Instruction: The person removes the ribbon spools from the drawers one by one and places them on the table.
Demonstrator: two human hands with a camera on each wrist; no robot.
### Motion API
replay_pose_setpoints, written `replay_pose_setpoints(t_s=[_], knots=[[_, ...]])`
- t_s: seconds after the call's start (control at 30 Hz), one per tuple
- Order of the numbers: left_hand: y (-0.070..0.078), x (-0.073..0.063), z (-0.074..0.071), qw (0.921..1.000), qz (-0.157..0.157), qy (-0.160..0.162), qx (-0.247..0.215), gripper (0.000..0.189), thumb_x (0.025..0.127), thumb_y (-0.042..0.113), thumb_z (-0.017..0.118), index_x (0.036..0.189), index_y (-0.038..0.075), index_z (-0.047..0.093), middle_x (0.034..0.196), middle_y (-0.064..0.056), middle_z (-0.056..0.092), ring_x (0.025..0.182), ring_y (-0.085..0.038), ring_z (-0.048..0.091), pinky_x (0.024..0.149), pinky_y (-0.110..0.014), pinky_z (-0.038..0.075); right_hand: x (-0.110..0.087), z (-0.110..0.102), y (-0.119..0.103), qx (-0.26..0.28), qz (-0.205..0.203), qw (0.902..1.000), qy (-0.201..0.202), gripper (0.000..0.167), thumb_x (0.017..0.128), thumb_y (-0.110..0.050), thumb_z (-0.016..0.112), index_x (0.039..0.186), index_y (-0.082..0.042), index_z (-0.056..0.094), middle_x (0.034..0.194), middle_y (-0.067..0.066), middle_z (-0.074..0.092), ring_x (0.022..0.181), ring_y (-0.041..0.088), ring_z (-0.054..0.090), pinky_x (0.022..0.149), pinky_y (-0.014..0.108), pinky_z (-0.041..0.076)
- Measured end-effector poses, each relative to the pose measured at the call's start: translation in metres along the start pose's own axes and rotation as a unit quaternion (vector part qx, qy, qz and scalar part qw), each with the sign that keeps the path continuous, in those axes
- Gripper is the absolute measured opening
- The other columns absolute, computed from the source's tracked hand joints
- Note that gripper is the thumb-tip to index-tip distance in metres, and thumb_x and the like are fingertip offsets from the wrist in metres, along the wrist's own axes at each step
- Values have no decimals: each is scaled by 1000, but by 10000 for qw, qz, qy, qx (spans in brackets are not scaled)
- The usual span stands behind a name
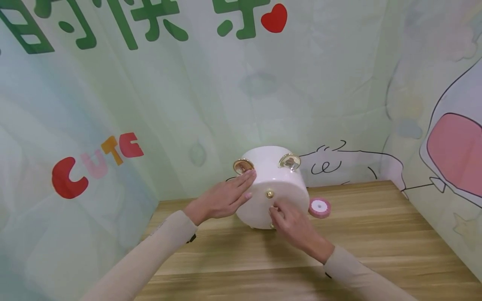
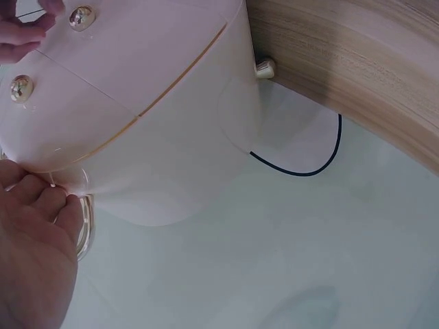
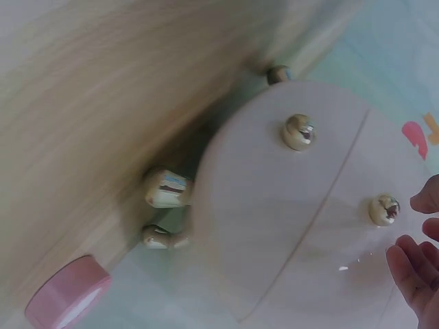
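A pale backdrop (image 1: 263, 92) printed with green characters, a red heart (image 1: 274, 18) and the coloured word CUTE (image 1: 96, 164) fills the view from 9 o'clock round to 3 o'clock, and below it lies the wooden surface (image 1: 376, 251). At the far middle of that surface, close against the backdrop, stands a round white box (image 1: 276, 184) with two gold-rimmed rings (image 1: 290, 161) on its top and small gold feet (image 3: 167, 188) under it. Its flat near face carries two gold knobs (image 3: 299, 131), one above the other in the head view, with a thin seam between them. The left hand (image 1: 222, 196) lies at the box's 9 o'clock with straight fingers pressed flat along the curved side, carrying nothing. The right hand (image 1: 291, 225) is at the box's 6 o'clock, fingertips bunched against the face between the two knobs; whether they pinch the lower knob I cannot tell, since the hand covers it. Just beside the box at its 3 o'clock stands a small pink roll (image 1: 320, 207) with a white centre, on the surface and apart from both hands.
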State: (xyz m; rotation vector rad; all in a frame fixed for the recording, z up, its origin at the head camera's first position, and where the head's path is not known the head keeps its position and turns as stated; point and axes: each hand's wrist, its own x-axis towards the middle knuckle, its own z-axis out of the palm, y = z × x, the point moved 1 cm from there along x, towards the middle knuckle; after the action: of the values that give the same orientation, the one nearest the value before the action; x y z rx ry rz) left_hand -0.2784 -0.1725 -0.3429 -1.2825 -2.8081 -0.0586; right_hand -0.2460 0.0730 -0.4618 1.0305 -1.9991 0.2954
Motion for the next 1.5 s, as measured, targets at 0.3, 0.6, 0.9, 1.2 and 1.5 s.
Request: replay_pose_setpoints(t_s=[0.3,0.6,0.9,1.2,1.5], knots=[[0,0,0,10000,5,23,6,65,115,40,33,168,6,17,177,-9,16,164,-24,23,130,-44,31,-12,13,2,-361,-307,9988,-130,29,84,-8,77,111,0,71,108,15,68,98,28,67,86,37,62],[1,0,1,10000,12,12,66,64,115,38,34,168,5,18,177,-10,17,164,-25,23,130,-44,32,-11,23,1,-844,-445,9954,-42,43,110,-9,28,113,2,69,107,15,66,98,27,66,84,35,61],[1,1,2,9999,45,72,131,64,115,38,35,168,5,19,177,-11,19,164,-26,25,129,-45,33,-9,24,3,-1196,-759,9899,48,46,112,-2,23,112,4,69,107,15,65,97,26,64,83,33,61],[0,0,2,9999,26,105,113,64,115,38,35,168,5,20,177,-11,19,163,-26,26,128,-45,35,-3,21,5,-1161,-836,9897,-61,57,114,-4,14,109,2,70,105,14,65,95,24,63,83,31,61],[-1,-1,2,9999,44,85,144,65,115,38,36,168,5,19,177,-11,20,163,-26,26,128,-45,36,-1,17,1,-1175,-1009,9879,-45,54,114,-3,18,106,3,71,100,13,65,88,24,65,76,31,61]])
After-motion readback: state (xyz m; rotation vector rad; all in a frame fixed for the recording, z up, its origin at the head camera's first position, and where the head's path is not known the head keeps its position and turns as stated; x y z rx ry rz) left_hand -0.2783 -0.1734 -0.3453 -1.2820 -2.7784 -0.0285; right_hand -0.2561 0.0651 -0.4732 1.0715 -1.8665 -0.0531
